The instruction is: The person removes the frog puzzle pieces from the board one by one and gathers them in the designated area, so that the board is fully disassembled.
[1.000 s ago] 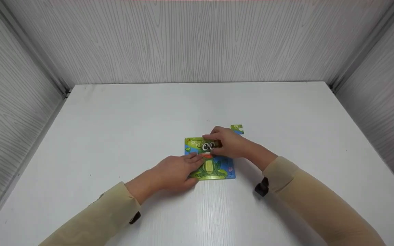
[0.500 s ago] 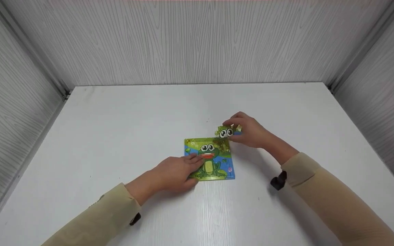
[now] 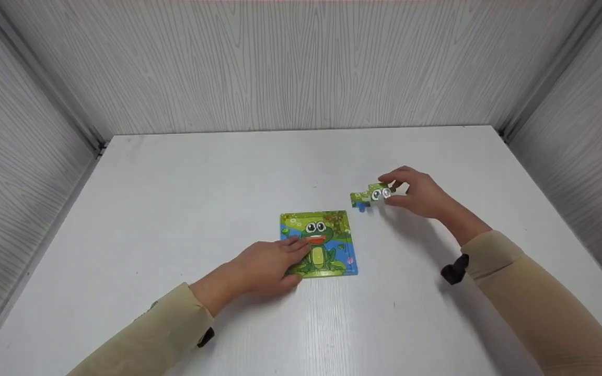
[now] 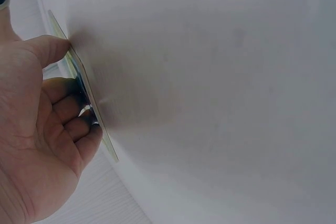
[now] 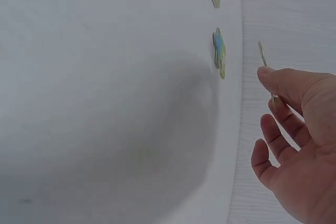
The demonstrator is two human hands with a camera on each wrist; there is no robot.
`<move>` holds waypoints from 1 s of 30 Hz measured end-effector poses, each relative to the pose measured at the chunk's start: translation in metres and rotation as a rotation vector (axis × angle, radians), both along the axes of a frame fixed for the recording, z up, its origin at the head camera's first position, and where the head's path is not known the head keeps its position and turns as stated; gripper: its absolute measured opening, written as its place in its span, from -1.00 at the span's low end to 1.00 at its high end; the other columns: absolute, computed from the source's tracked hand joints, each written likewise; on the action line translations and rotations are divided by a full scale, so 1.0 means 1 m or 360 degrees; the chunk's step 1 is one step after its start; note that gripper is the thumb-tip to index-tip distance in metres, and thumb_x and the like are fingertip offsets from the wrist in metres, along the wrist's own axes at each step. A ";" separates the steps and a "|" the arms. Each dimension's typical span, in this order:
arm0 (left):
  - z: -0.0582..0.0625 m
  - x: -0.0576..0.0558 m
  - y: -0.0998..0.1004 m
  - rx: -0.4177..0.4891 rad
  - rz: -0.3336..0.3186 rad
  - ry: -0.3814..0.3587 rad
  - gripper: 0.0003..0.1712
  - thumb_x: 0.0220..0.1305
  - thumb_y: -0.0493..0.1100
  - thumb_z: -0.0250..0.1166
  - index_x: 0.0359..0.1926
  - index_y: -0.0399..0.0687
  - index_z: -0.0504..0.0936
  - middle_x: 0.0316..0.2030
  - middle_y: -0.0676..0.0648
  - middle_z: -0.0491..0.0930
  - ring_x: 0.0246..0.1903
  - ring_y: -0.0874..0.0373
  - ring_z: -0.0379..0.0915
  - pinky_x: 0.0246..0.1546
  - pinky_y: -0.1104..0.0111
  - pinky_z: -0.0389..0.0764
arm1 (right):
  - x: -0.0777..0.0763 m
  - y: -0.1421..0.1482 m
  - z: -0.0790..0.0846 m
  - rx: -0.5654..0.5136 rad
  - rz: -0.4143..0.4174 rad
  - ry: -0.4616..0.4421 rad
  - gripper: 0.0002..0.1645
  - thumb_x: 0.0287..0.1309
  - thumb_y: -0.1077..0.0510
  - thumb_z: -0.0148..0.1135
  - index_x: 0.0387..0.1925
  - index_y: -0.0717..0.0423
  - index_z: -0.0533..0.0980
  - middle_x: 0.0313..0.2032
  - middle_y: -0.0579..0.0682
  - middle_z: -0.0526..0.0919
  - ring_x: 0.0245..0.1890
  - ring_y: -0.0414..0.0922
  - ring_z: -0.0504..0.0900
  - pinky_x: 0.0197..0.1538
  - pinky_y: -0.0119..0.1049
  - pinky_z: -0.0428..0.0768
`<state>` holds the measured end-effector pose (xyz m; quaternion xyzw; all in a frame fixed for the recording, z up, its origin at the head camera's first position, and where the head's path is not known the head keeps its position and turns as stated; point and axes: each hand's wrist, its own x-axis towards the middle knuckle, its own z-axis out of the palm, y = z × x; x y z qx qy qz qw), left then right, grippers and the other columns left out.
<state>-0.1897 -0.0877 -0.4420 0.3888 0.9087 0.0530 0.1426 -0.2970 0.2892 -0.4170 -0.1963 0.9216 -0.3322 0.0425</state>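
Frog puzzle [image 3: 323, 248]: just below frame centre
Left hand [image 3: 269, 265]: fingers extended, resting on it
Right hand [image 3: 420, 194]: pinches eye piece [image 3: 377, 195], right of centre
Loose piece [image 3: 359, 200]: on table [image 3: 201, 183], nearer centre

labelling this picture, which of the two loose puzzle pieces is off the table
The piece with big eyes, pinched in the right hand; the other, a green-and-blue piece, lies on the table.
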 end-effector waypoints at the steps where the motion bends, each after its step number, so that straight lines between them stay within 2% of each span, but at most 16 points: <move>1: 0.000 0.000 0.000 -0.0007 0.0002 -0.0003 -0.22 0.61 0.12 0.05 0.69 -0.02 0.14 0.65 0.01 0.14 0.60 0.02 0.09 0.01 0.02 0.66 | -0.001 0.003 -0.001 0.0006 -0.0023 -0.0014 -0.41 0.30 0.27 0.45 0.34 0.17 0.58 0.23 0.08 0.60 0.16 0.07 0.57 0.08 -0.04 0.52; 9: 0.000 0.002 -0.001 -0.0005 -0.0004 0.0013 -0.23 0.60 0.12 0.06 0.68 -0.05 0.18 0.64 0.00 0.16 0.59 0.01 0.11 -0.05 0.02 0.67 | -0.004 0.018 -0.010 0.0032 -0.0131 -0.0125 -0.41 0.33 0.23 0.42 0.37 0.16 0.56 0.28 0.11 0.59 0.24 0.11 0.53 0.20 0.05 0.48; 15: 0.000 0.002 -0.001 0.0005 0.0015 -0.0005 -0.22 0.60 0.13 0.07 0.67 -0.05 0.19 0.64 0.00 0.15 0.60 0.00 0.09 0.12 -0.01 0.63 | -0.008 0.021 -0.016 0.0033 -0.0175 -0.0174 -0.42 0.34 0.22 0.40 0.37 0.15 0.56 0.31 0.13 0.58 0.28 0.16 0.51 0.31 0.11 0.42; 18: 0.000 0.002 -0.001 -0.0001 0.0020 -0.0007 -0.22 0.61 0.14 0.07 0.68 -0.03 0.18 0.65 0.01 0.13 0.60 0.00 0.08 0.07 0.00 0.65 | -0.008 0.021 -0.019 0.0030 -0.0203 -0.0192 -0.42 0.34 0.20 0.41 0.36 0.14 0.57 0.31 0.12 0.59 0.29 0.15 0.50 0.33 0.11 0.41; 24: 0.000 0.002 -0.001 0.0016 -0.0002 0.0032 -0.24 0.60 0.11 0.07 0.67 -0.04 0.19 0.64 0.01 0.16 0.59 0.01 0.12 -0.12 0.04 0.67 | -0.008 0.021 -0.022 0.0006 -0.0246 -0.0236 -0.44 0.34 0.19 0.43 0.35 0.10 0.58 0.29 0.09 0.60 0.30 0.12 0.49 0.26 0.04 0.45; 30: 0.000 0.001 -0.001 0.0026 -0.0004 0.0042 -0.23 0.59 0.11 0.07 0.66 -0.07 0.21 0.62 -0.01 0.20 0.58 0.01 0.14 -0.01 0.01 0.68 | -0.009 0.022 -0.024 -0.0010 -0.0250 -0.0247 -0.42 0.33 0.19 0.43 0.36 0.12 0.57 0.31 0.11 0.58 0.31 0.13 0.49 0.23 0.04 0.47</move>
